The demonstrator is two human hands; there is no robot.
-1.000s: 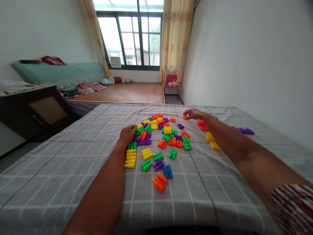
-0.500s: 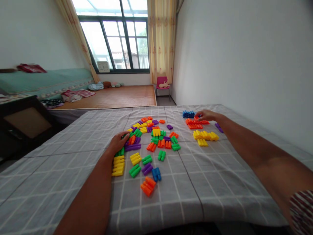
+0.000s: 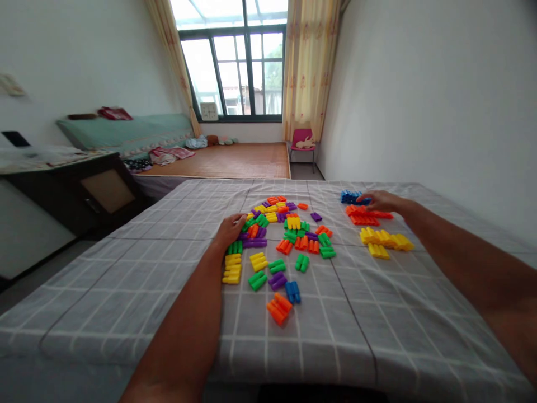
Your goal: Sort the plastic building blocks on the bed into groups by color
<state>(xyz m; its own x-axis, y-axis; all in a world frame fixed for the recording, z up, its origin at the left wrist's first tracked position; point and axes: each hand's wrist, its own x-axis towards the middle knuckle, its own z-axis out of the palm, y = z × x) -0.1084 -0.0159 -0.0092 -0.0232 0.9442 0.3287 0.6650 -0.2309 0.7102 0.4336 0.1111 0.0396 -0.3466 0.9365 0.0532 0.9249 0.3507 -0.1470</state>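
My left hand [image 3: 232, 229] rests at the left edge of a spread of plastic building blocks, its fingers loosely curved beside green blocks [image 3: 257, 223] and a purple block [image 3: 254, 243]. No block shows in its grasp. On the right, my right hand [image 3: 384, 201] reaches over sorted groups, thumb and fingertips apart. The fingertips are at the end of the blue blocks [image 3: 350, 197], just above the orange blocks [image 3: 363, 217]; whether they touch is too small to tell. Nearer lie yellow blocks [image 3: 380, 239] in their own group.
A grey checked cloth [image 3: 151, 280] covers the surface. Loose blocks, including an orange block [image 3: 279, 309] and a blue block [image 3: 293, 292], lie toward the front. Yellow blocks [image 3: 232, 270] sit near my left forearm. A white wall [image 3: 440, 101] rises at right; a bed [image 3: 243, 159] stands beyond.
The view has swung left, so everything sits further right in it. My right hand has shifted from the orange group toward the blue blocks, and its fingers look emptied. My left hand stays by the pile.
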